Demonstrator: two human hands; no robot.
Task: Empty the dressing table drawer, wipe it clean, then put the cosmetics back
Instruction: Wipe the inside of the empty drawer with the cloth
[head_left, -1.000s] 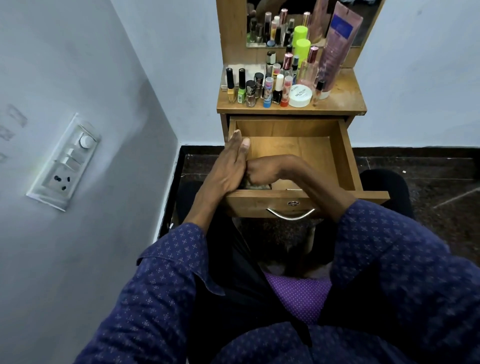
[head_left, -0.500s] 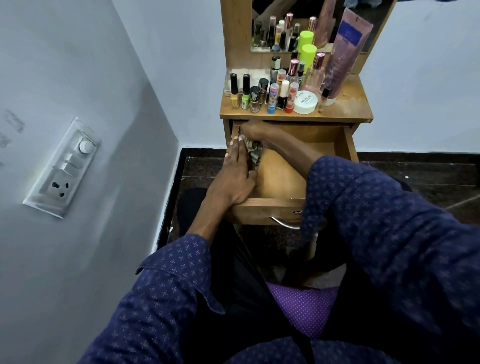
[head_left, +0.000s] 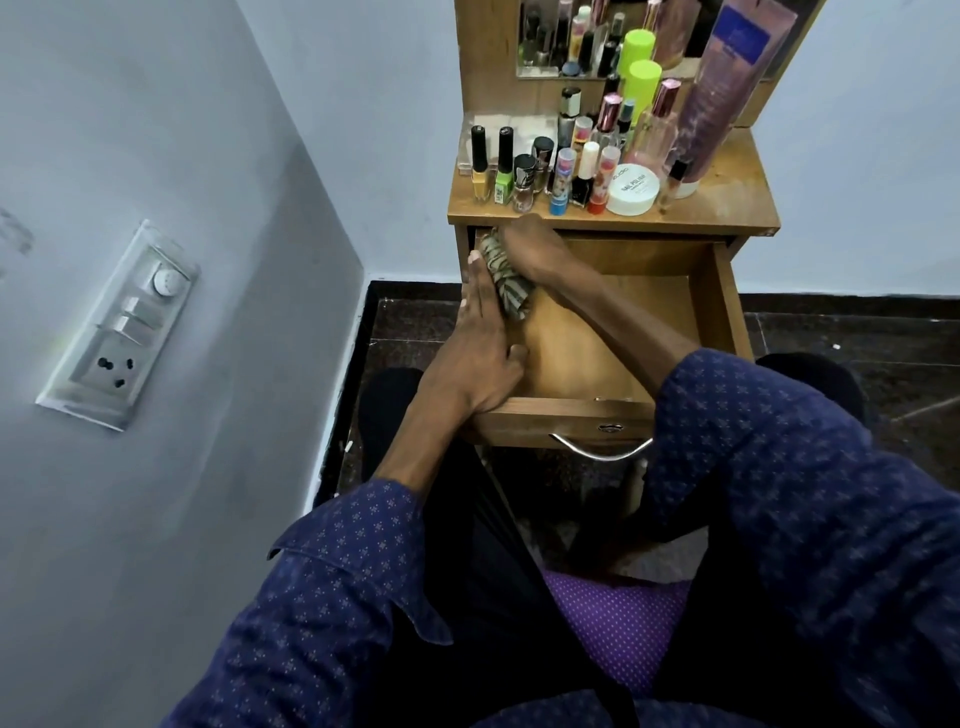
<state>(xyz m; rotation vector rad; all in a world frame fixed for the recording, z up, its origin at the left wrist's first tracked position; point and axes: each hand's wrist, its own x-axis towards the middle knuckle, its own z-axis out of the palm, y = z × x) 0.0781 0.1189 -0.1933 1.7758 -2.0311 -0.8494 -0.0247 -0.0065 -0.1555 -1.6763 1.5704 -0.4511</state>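
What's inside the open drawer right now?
Only a striped cloth, held by the right hand at the drawer's back left corner; the left hand rests on its left wall. The right forearm hides part of the floor.

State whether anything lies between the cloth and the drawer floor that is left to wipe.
Nothing visible does. The right hand presses the cloth into the far left corner of the drawer, and its floor shows bare.
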